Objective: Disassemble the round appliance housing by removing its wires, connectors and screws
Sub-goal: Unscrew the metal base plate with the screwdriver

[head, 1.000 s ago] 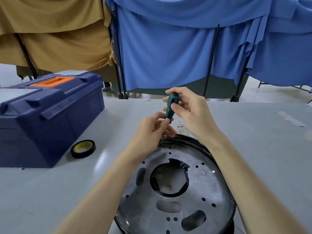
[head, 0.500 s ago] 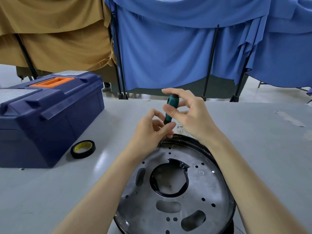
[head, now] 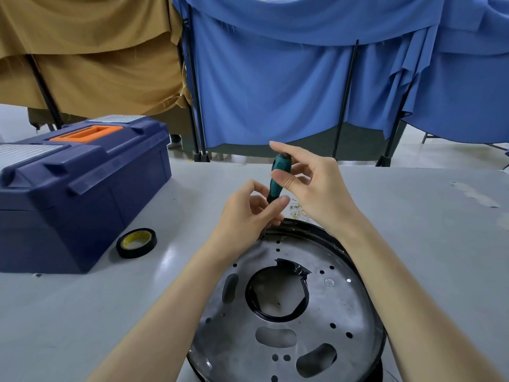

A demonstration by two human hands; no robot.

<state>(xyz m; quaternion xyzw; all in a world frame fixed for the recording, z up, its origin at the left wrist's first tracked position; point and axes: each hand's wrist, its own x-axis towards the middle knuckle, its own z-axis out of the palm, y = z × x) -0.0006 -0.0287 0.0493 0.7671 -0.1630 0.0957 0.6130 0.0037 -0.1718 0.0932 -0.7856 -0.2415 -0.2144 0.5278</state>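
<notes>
At the near middle of the grey counter (head: 429, 244) lies the round metal housing (head: 340, 307), flat, its holed plate facing up. I see the right hand (head: 319, 188) pinching the teal handle of a screwdriver (head: 278, 176) between thumb and fingers, index finger stretched above its top. The left hand (head: 246, 216) pinches the shaft just below, and the tip meets the housing's far rim. Small brass bits (head: 297, 210) lie just beyond that rim. A blue toolbox (head: 82, 194) and a black tape roll (head: 136, 243) sit to the left.

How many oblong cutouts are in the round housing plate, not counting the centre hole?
3 in the housing: left cutout, lower-middle cutout, lower-right cutout. The right forearm may hide more.
</notes>
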